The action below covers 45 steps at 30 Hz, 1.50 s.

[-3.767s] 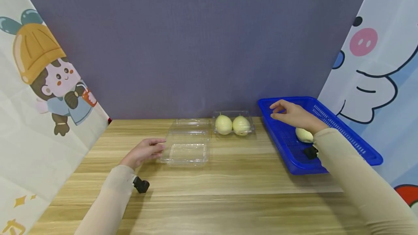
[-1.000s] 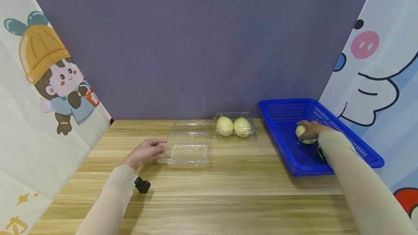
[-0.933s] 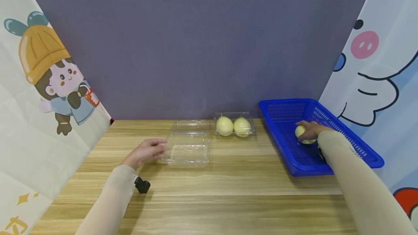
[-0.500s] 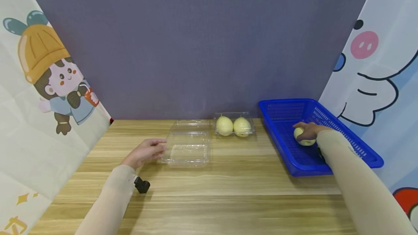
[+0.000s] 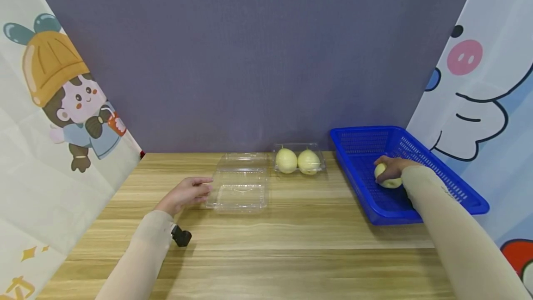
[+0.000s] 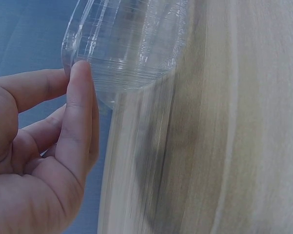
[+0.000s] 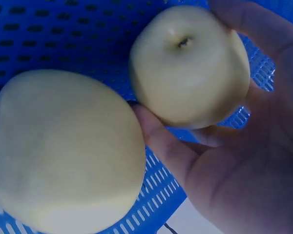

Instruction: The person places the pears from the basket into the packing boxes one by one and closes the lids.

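My left hand pinches the rim of a clear plastic clamshell box, which lies with its lid up on the table. In the left wrist view, thumb and finger meet at the edge of the box. Inside the blue basket, my right hand grips a pale yellow pear. The right wrist view shows the fingers curled round this pear, its dimpled end facing the camera. Another pear lies beside it, near a fingertip; the hand and sleeve largely hide it in the head view.
A second clear box holding two pears stands at the back of the wooden table, against the grey panel. The blue basket stands at the right, its raised rim around the right hand. Printed cloths hang on both sides.
My right hand has come down from above the basket and taken hold of a pear, which has shifted slightly left and nearer. The left hand and the boxes stay in place.
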Motion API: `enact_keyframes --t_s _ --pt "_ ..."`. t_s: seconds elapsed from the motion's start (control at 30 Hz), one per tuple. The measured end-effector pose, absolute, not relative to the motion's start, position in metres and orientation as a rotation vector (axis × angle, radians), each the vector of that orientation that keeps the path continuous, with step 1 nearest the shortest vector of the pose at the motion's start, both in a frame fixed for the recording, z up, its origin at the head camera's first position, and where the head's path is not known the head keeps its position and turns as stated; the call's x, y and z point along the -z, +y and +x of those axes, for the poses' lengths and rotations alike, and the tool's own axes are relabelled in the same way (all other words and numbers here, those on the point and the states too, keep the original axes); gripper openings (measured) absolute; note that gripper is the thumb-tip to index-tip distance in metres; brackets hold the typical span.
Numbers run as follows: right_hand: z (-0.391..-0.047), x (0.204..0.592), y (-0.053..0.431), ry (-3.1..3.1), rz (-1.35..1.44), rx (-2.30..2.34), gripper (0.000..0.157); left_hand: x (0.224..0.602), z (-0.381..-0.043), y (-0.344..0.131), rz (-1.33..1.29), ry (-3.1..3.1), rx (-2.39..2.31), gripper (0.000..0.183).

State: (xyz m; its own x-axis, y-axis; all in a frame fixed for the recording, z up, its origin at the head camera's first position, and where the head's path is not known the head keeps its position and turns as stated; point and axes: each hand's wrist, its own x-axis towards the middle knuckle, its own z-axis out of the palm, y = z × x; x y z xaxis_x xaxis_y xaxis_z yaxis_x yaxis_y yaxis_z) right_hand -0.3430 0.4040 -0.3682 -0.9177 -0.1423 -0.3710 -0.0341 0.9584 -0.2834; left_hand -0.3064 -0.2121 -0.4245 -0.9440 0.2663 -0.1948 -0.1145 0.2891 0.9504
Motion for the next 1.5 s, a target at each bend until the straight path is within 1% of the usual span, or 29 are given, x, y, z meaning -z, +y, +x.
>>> enact_keyframes --t_s 0.6,0.93,1.2,1.5 --pt "-0.344 0.367 0.408 2.726 -0.096 0.453 0.078 0.426 -0.308 -0.212 0.144 2.241 -1.711 0.049" --pt "-0.345 0.362 0.404 2.744 -0.118 0.484 0.074 0.429 -0.308 -0.212 0.152 2.237 -1.717 0.048" --pt "-0.349 0.364 0.407 2.767 -0.119 0.496 0.077 0.428 -0.309 -0.212 0.149 2.229 -1.722 0.049" --pt "-0.343 0.355 0.403 2.68 -0.08 0.709 0.077 0.426 -0.307 -0.212 0.141 2.226 -1.722 0.049"
